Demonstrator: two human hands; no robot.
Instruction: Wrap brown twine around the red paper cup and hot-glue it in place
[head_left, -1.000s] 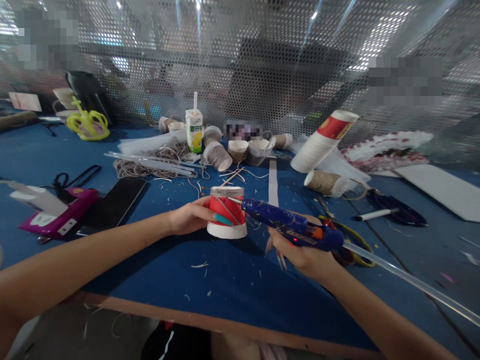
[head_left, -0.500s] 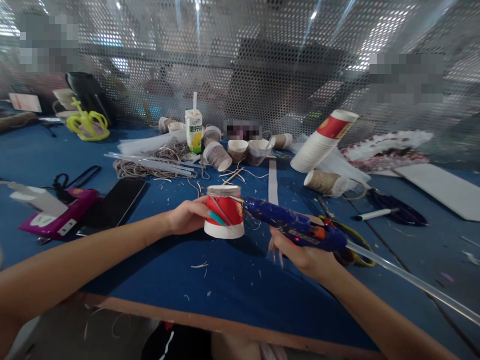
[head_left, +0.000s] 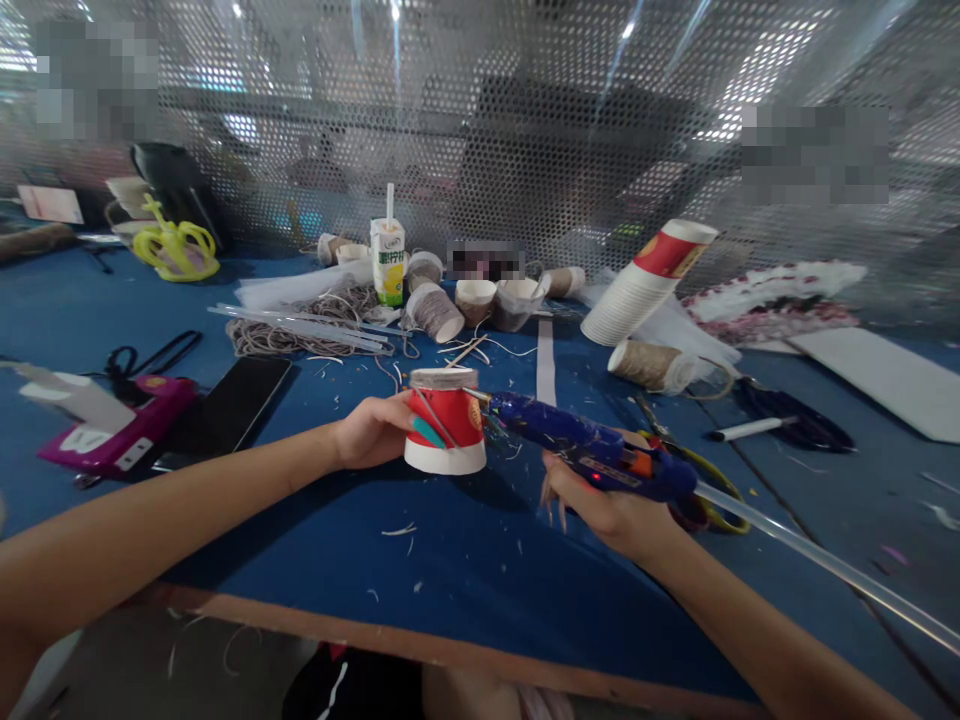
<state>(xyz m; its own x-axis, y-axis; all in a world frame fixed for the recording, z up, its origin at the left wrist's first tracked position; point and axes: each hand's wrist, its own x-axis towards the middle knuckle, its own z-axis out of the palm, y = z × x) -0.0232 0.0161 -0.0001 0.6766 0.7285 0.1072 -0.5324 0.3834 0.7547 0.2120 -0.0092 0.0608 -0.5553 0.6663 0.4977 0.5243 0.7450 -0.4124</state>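
Note:
My left hand point(head_left: 375, 432) is wrapped round an upside-down red and white paper cup point(head_left: 445, 422) whose top band is wound with brown twine. A loose strand of twine runs down the cup's side. My right hand point(head_left: 607, 505) grips a blue hot glue gun point(head_left: 592, 451) with a clear glue stick point(head_left: 825, 565) trailing out of its back to the right. The gun's nozzle touches the cup's upper right side. Both sit just above the blue table point(head_left: 465, 560).
A black phone point(head_left: 229, 405) and a magenta tool point(head_left: 120, 435) lie at the left. Twine and clear sticks point(head_left: 300, 325), a drink carton point(head_left: 388, 260), twine-wrapped cups point(head_left: 439, 312), a stack of paper cups point(head_left: 645, 280), scissors point(head_left: 705, 480) and a marker point(head_left: 746, 430) lie behind and to the right.
The cup has tilted and shifted slightly left and up in my left hand. The glue gun's nozzle has stayed against the cup's side.

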